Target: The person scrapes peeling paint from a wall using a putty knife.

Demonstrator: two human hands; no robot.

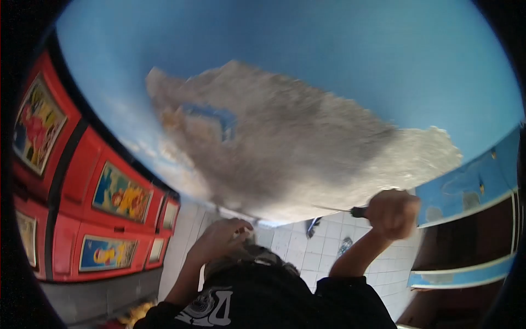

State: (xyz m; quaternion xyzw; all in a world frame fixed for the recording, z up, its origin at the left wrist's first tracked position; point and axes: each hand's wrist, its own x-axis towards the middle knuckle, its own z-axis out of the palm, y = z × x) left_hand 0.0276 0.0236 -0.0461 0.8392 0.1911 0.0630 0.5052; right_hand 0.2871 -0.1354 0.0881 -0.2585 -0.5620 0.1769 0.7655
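My right hand [393,214] is wrapped round the dark handle of a thin-bladed metal tool [359,211]. Its narrow blade points left, close to the lower part of the wall; I cannot tell whether it touches. Ahead of me, the blue wall [350,44] has a large bare patch [285,137] of rough grey and whitish plaster with ragged edges. A small strip of blue paint [226,122] remains inside it. My left hand [227,237] is near my waist with its fingers curled, by something pale that I cannot make out.
Red lockers [82,203] with coloured pictures on their doors stand at the left. To the right is a blue shelf unit [466,278] with dark openings and scuffed paint. The white tiled floor [296,247] lies below, with shoes [313,226] on it.
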